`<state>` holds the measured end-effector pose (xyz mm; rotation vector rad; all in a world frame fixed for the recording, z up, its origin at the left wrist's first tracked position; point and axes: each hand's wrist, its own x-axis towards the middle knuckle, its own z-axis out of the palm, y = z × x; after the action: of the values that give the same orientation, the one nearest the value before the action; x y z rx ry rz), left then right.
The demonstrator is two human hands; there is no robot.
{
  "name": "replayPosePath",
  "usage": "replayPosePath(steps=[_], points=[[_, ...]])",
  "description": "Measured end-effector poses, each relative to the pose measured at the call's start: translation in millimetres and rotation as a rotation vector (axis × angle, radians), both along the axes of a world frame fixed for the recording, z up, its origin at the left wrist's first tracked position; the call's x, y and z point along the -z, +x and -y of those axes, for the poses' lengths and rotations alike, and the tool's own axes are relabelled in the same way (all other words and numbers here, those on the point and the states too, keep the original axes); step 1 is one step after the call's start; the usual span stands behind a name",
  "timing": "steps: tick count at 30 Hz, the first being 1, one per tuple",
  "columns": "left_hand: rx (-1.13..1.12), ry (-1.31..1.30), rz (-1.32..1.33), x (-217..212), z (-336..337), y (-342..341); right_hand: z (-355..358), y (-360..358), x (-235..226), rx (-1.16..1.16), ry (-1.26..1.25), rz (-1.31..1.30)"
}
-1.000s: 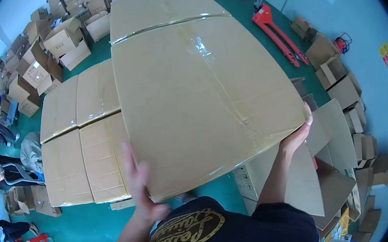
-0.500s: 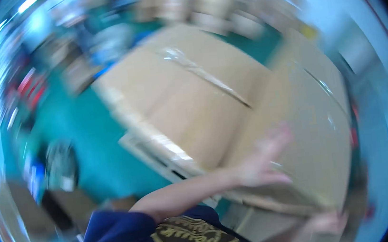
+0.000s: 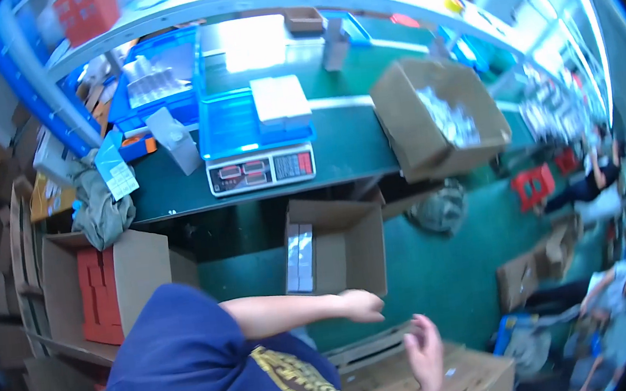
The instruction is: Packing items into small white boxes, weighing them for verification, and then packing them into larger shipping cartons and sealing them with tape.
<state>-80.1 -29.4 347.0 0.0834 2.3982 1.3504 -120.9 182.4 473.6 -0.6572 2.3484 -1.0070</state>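
My left hand [image 3: 362,306] hangs in front of me with its fingers loosely curled and nothing visible in it. Lower and to the right, my right hand [image 3: 426,352] is raised with fingers stretched and thumb apart, holding nothing. Just beyond the left hand stands an open carton [image 3: 347,257] below the workbench, with small white boxes [image 3: 301,257] along its left side. A large taped carton [image 3: 462,383] lies below and beside the right hand, partly hidden by it.
On the green workbench [image 3: 353,144] stand a scale [image 3: 260,170] with a blue tray, white boxes [image 3: 280,100] and a tilted open carton [image 3: 405,119] of clear plastic pieces. At left, another carton [image 3: 143,265] holds a red insert [image 3: 98,297]. Several people are at the far right.
The view has swung from the large taped cartons to the workbench. My left hand has gone from spread to curled, and both hands are now off the cardboard.
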Motion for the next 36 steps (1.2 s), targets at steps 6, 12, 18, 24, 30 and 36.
replayPosePath(steps=[6, 12, 18, 24, 30, 36], points=[[-0.839, -0.001, 0.241, 14.8, 165.0, 81.9, 177.9, -103.6, 89.9, -0.569, 0.053, 0.133], [-1.119, 0.062, 0.07, 35.1, 208.8, 151.9, 320.1, -198.3, 37.2, -0.374, -0.48, -0.132], [-1.467, 0.366, -0.371, 24.6, 316.1, 117.1, 377.7, -385.5, 19.0, 0.288, -0.214, -0.64], [-1.596, 0.466, -0.609, -33.5, 442.7, 79.2, 414.2, -387.1, 52.3, 0.336, 0.522, -0.45], [-1.256, 0.198, -0.599, -61.4, 612.0, -60.8, 392.0, -416.5, 56.3, 0.242, 0.395, -0.322], [-1.058, 0.095, -0.226, -33.9, 739.6, -191.4, 395.2, -468.3, 61.6, -0.046, 0.408, -0.002]])
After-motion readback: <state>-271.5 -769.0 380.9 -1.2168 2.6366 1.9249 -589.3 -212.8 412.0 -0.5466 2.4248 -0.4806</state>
